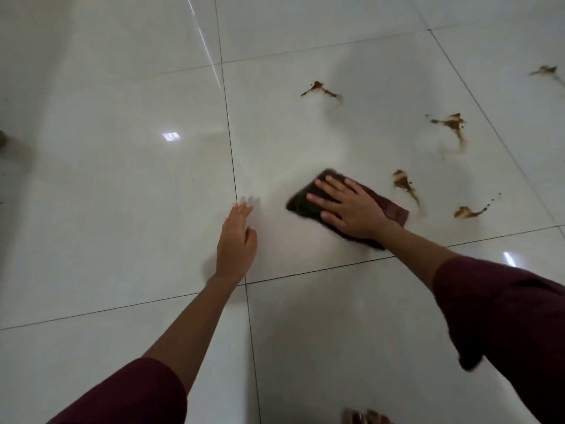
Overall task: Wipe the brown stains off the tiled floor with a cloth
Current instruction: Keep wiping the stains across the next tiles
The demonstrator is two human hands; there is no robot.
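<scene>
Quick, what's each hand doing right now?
Left hand: open, empty, above the tiled floor.
Right hand: open, flat, pressing the cloth.

No readable text, labels, brands, numbers or signs anywhere in view.

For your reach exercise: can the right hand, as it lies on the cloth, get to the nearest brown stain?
Probably yes. The right hand lies flat on the cloth, and the nearest stain sits just to its right on the same tile, with only bare floor between.
</scene>
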